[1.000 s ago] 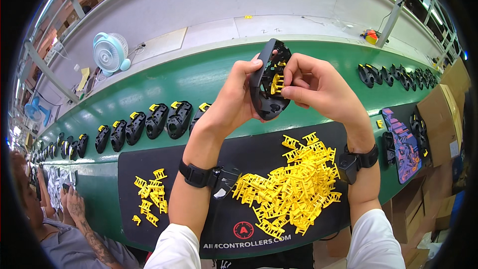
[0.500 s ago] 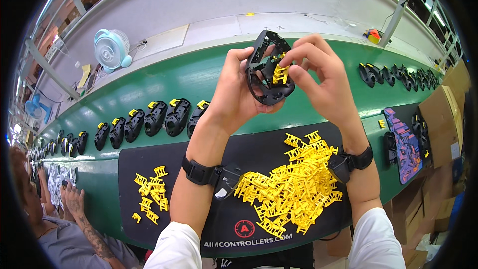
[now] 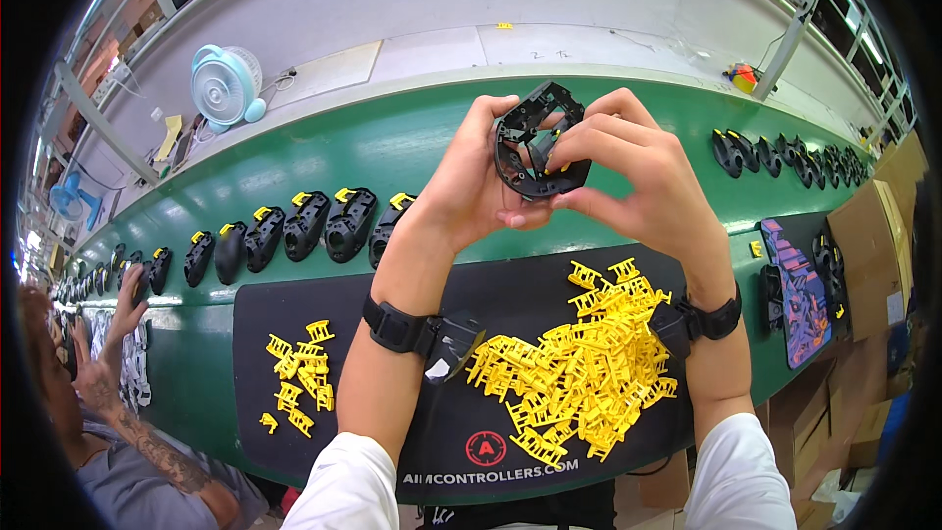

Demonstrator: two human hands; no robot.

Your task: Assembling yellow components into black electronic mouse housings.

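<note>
Above the green table, my left hand is wrapped around the outer side of a black plastic shell, a hollow oval frame tilted with its inside toward me. My right hand reaches over it from the right. Its forefinger goes into the hollow, and the thumb lies against the lower rim. Only a sliver of yellow shows at the fingertip; the rest is behind my fingers. Below my hands, a heap of yellow plastic ladder-shaped clips lies on a black mat, with a smaller group of clips to the left.
A row of black shells with yellow clips runs along the table at left; further shells stand at far right. At lower left a co-worker's hand is near the row's end. A light-blue fan and a cardboard box flank the table.
My right fingers have moved deeper into the shell, so the yellow clip seen there before is now almost hidden. The shell has tilted slightly. The co-worker's hand has moved up toward the row.
</note>
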